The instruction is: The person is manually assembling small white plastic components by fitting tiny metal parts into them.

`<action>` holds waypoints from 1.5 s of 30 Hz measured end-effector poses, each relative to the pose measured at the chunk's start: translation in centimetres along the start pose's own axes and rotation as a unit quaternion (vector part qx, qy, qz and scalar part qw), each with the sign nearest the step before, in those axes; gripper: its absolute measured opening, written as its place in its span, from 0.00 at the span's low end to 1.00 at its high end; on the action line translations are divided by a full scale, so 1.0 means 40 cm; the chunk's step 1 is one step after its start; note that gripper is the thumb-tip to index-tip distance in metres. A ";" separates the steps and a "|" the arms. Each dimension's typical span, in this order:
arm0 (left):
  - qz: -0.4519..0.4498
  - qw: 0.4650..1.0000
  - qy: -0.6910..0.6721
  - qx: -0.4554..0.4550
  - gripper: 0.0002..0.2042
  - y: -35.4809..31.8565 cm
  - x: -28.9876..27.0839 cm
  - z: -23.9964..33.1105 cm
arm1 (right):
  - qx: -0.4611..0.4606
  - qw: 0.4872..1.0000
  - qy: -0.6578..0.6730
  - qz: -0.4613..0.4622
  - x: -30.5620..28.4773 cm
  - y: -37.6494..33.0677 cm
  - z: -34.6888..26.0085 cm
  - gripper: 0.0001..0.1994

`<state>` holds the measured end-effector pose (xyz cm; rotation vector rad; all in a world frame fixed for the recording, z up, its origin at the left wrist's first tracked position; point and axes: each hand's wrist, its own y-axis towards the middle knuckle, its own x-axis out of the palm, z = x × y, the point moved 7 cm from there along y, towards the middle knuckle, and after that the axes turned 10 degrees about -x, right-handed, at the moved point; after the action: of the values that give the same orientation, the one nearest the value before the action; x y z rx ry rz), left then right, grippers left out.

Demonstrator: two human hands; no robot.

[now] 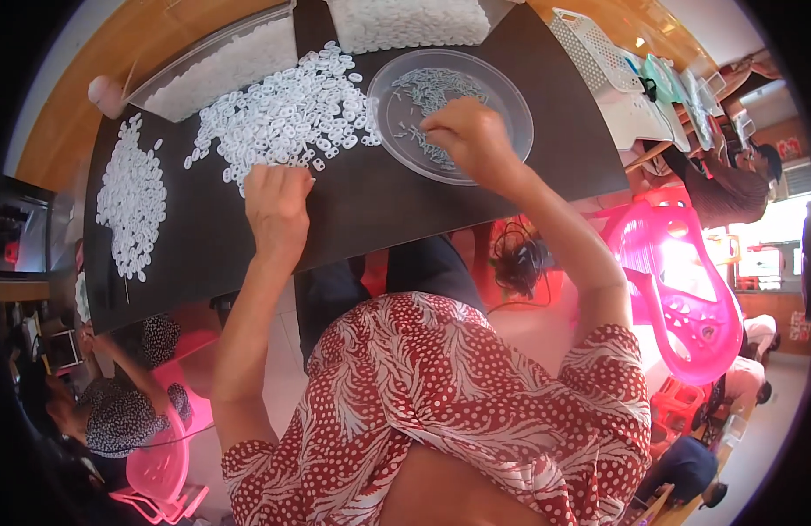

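My left hand [276,209] is closed, knuckles up, at the near edge of a heap of small white oval plastic pieces with holes [274,114]. Whatever its fingers hold is hidden beneath them; a small pale spot shows by the thumb. Over a round clear plastic tray [521,131], my right hand [475,140] has thumb and fingers pinched together. Small grey screw-like pins [436,86] lie loose in that tray, around and below the fingertips. I cannot make out whether a pin is between them.
A second pile of white pieces [132,206] spreads on the dark table [370,206] at left. Two clear bins, left [221,74] and right [410,24], stand full at the back. A pink plastic chair [677,280] is at right. Other people sit at both sides.
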<state>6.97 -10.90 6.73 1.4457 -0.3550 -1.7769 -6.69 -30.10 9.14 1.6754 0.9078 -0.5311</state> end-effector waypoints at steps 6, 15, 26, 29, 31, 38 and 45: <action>0.031 0.959 -0.182 -0.213 0.05 -0.054 -0.097 -0.026 | -0.054 0.988 -0.092 -0.108 0.138 0.031 0.020 0.03; 0.031 0.813 -0.431 -0.389 0.04 -0.155 -0.093 -0.091 | -0.148 0.969 -0.107 -0.166 0.178 0.049 0.017 0.05; 0.032 0.686 -0.573 -0.447 0.05 -0.170 -0.063 -0.070 | -0.025 0.996 -0.016 -0.083 0.069 0.062 0.001 0.02; 0.033 0.644 -0.623 -0.443 0.05 -0.162 -0.047 -0.060 | 0.009 0.991 0.124 -0.047 0.057 0.068 -0.066 0.04; 0.026 0.620 -0.643 -0.449 0.04 -0.154 -0.043 -0.038 | 0.012 0.980 0.198 -0.032 0.080 0.067 -0.124 0.04; 0.015 0.626 -0.634 -0.453 0.08 -0.130 -0.063 -0.018 | 0.207 0.870 0.448 -0.026 0.184 0.052 -0.248 0.11; 0.037 0.692 -0.571 -0.440 0.06 -0.138 -0.103 -0.012 | 0.191 0.859 0.474 0.000 0.200 0.056 -0.279 0.12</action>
<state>5.30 -4.25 5.82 -0.4576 -0.0927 -2.1033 -1.23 -17.36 7.87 2.3475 1.5683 0.1993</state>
